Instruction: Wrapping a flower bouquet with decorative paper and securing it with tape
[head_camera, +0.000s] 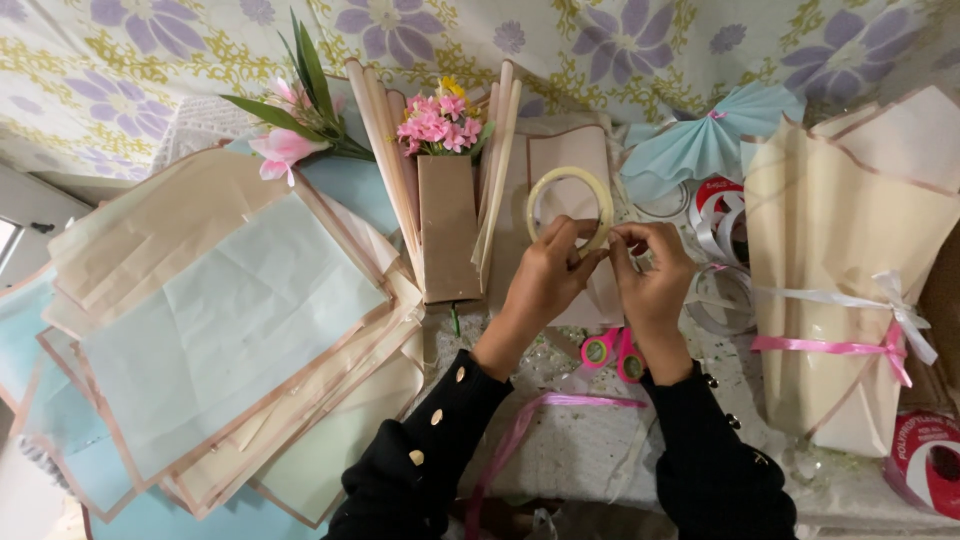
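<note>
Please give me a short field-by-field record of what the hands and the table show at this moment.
left hand: holds the tape roll from below
right hand: fingertips pinch at the roll's lower right edge
behind roll: small bouquet of pink flowers in brown wrap
under wrists: pink-handled scissors
left of hands: stacked wrapping sheets
right of hands: wrapped bouquet tied with pink and white ribbon
front: loose pink ribbon

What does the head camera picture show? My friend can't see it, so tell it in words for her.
Two hands in black sleeves hold a roll of clear tape, the left hand gripping it and the right hand picking at its edge. Behind it lies a small bouquet of pink flowers; wrapping paper sheets are stacked to the left, pink scissors lie below.
</note>
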